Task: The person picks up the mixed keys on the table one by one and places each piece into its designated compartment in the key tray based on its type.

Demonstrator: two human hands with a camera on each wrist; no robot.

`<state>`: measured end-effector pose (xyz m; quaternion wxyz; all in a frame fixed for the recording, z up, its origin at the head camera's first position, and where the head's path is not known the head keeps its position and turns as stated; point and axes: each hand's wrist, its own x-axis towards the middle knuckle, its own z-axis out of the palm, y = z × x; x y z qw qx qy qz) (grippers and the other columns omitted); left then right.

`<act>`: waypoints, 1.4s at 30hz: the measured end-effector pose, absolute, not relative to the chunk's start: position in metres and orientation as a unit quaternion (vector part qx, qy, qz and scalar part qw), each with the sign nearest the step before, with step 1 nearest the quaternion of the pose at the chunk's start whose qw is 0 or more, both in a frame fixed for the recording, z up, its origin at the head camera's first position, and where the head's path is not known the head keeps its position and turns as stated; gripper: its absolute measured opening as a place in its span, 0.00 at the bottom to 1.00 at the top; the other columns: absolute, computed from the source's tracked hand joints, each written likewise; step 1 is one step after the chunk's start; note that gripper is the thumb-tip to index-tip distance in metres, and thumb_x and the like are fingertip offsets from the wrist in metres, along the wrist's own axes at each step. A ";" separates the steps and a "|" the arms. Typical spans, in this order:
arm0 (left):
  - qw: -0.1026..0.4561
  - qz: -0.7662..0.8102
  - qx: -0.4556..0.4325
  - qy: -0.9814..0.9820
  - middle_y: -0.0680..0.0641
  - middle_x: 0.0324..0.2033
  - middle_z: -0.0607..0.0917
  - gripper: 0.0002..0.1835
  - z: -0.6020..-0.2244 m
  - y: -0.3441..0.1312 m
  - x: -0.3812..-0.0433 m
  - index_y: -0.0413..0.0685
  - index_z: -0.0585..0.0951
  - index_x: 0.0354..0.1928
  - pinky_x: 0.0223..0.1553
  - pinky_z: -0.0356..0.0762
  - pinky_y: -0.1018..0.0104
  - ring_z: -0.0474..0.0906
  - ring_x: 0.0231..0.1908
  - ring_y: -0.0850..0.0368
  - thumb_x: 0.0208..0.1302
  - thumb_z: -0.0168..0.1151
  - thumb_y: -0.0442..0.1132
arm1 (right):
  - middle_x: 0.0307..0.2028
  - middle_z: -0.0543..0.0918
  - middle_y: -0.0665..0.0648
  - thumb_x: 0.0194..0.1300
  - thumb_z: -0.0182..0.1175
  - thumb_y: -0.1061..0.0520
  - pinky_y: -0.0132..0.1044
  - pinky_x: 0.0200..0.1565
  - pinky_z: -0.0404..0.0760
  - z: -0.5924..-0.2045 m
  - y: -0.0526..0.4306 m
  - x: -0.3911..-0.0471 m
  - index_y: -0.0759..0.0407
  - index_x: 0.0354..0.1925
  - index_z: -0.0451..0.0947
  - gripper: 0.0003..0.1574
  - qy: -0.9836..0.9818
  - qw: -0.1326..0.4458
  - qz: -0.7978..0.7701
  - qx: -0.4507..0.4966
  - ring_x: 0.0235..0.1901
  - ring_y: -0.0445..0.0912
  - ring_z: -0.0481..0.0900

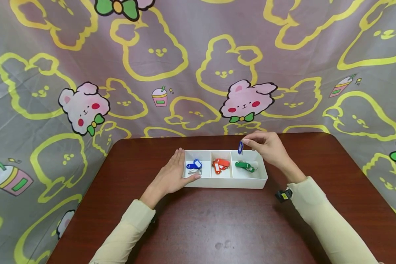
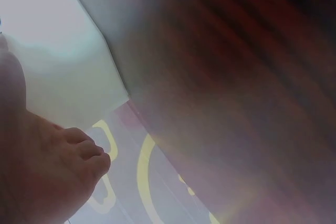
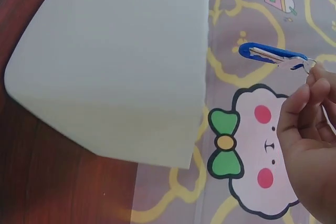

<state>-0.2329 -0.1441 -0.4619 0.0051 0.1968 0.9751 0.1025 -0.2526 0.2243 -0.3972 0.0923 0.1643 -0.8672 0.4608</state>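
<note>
A white three-compartment box (image 1: 231,183) sits on the table. My left hand (image 1: 171,174) rests against its left end, fingers extended along the outside and thumb lying at the front rim. Above the right compartment, my right hand (image 1: 267,146) pinches the ring of a key with a blue key tag (image 3: 273,56); tag and key dangle from the fingertips. Blue key tags (image 1: 194,165) with keys lie in the left compartment. Red key tags (image 1: 220,165) fill part of the middle one, and green key tags (image 1: 244,165) lie in the right one.
The dark brown wooden table (image 1: 211,223) extends around the box. Right behind its far edge hangs a patterned curtain (image 1: 191,66) with cartoon animals, which also runs along both sides. A black wrist strap (image 1: 283,195) shows at the right cuff.
</note>
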 end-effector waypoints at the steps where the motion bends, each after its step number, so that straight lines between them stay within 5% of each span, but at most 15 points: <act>1: 0.004 0.101 0.198 0.975 0.34 0.84 0.45 0.68 -0.462 -0.144 -0.233 0.33 0.44 0.83 0.85 0.49 0.51 0.43 0.85 0.39 0.64 0.43 0.85 | 0.41 0.91 0.57 0.72 0.69 0.46 0.32 0.37 0.84 -0.398 0.223 -0.253 0.52 0.46 0.91 0.14 -0.865 0.092 0.464 0.166 0.37 0.46 0.83; 42: 0.000 0.067 0.197 0.978 0.32 0.84 0.47 0.66 -0.458 -0.142 -0.232 0.32 0.45 0.83 0.85 0.49 0.51 0.42 0.85 0.40 0.66 0.44 0.83 | 0.35 0.86 0.56 0.69 0.71 0.48 0.33 0.33 0.76 -0.390 0.157 -0.257 0.51 0.46 0.92 0.11 -0.829 0.039 0.516 0.211 0.33 0.53 0.78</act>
